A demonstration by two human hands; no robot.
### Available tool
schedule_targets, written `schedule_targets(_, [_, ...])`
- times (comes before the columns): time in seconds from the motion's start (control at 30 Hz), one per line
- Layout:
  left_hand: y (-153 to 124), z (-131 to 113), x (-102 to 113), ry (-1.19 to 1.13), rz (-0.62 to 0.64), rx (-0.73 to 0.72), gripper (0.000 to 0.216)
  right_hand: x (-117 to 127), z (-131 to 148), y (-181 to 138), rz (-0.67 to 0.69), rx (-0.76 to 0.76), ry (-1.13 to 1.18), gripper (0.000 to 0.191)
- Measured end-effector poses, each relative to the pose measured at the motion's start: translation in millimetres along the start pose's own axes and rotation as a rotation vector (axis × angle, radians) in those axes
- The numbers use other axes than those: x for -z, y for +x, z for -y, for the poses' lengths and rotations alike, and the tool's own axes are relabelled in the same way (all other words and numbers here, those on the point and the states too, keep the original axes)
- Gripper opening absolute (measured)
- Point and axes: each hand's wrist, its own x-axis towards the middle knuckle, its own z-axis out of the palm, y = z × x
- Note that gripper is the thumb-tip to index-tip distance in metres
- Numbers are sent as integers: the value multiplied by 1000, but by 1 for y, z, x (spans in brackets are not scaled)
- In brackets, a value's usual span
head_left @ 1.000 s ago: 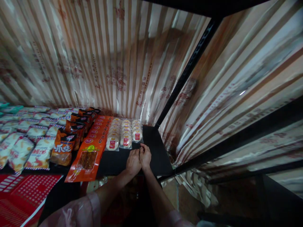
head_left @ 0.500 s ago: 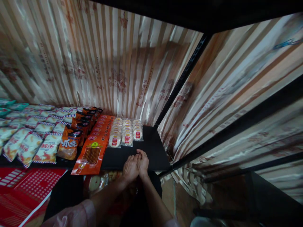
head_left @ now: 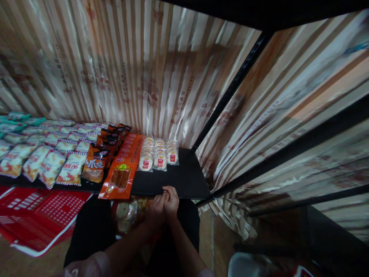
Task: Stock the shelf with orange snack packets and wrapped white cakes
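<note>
one head-worn camera looks forward and down, close over a black shelf [head_left: 184,179] at lower centre. snack packets [head_left: 52,161] fill the left, a striped curtain [head_left: 138,69] spans the upper frame, strongly wide-angle.

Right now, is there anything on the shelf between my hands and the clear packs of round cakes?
Nothing visible. The left hand and right hand meet at the black shelf's front edge, and only bare shelf lies between them and the cake packs. The orange snack packet lies off to the left.
</note>
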Motion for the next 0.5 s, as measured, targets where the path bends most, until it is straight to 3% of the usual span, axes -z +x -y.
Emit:
schedule_targets(0.1, [-14, 8, 3, -49, 26, 5, 38, -5, 3, -14, 17, 43, 8, 30])
schedule_targets(0.23, [-30, 26, 5, -115, 61, 45, 35, -13, 5, -35, 155, 43, -3, 30])
schedule_targets(0.5, [-57, 76, -9, 16, 222, 256, 48, -52, -9, -73, 417, -131, -42, 27])
